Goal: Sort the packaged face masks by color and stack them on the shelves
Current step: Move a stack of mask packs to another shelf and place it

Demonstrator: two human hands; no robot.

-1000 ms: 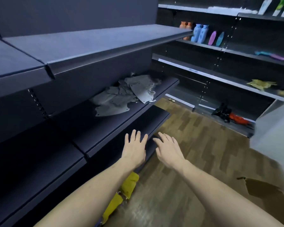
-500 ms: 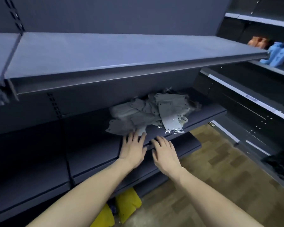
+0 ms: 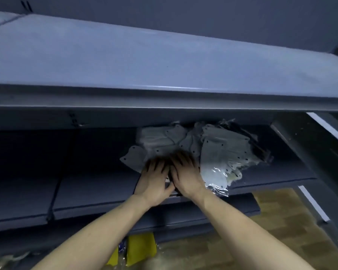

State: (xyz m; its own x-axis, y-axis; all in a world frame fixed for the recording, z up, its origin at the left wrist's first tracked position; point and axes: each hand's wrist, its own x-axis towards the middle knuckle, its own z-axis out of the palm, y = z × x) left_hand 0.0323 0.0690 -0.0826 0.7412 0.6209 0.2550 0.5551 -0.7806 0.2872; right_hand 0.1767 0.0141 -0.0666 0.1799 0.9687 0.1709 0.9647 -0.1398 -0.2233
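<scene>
A loose heap of packaged face masks [image 3: 199,145], grey and white in clear wrappers, is lying on the middle shelf [image 3: 86,190], toward its right end and under the overhang of the upper shelf [image 3: 144,61]. One white mask in shiny film [image 3: 215,176] is hanging over the front edge of the middle shelf. The left hand [image 3: 154,178] and the right hand [image 3: 185,172] are resting side by side, palms down, on the near edge of the heap, thumbs almost touching. Their fingers [image 3: 180,157] are lying spread and fairly straight on the masks; motion blur is hiding whether any tips are curling round a packet. Below the middle shelf, yellow packets [image 3: 141,248] are lying on the wooden floor [image 3: 242,240].
</scene>
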